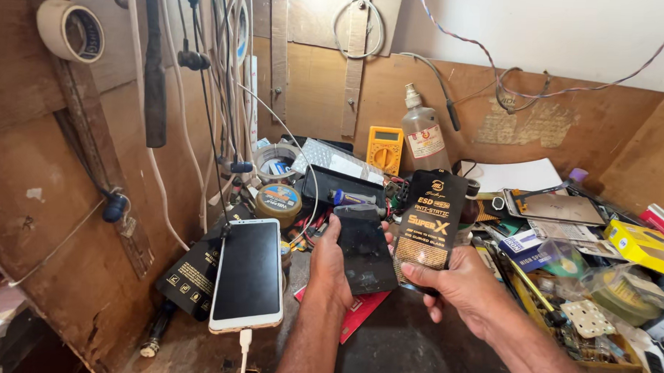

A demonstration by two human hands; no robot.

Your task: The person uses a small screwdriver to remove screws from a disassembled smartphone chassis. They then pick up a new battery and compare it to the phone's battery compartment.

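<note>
At frame centre, the left hand (pixel 331 264) fingers pinch a dark phone (pixel 364 248) upright; just right, the right hand (pixel 457 286) fingers clamp a black packet (pixel 428 221) (gold lettering) above the cluttered counter (pixel 407 347).

My left hand (pixel 331 264) and right hand (pixel 457 283) are bare, no gloves, rings or watch showing. Both forearms are uncovered down to the frame's edge, no sleeves in sight. My fingers (pixel 417 272) have short, plain nails.
</note>
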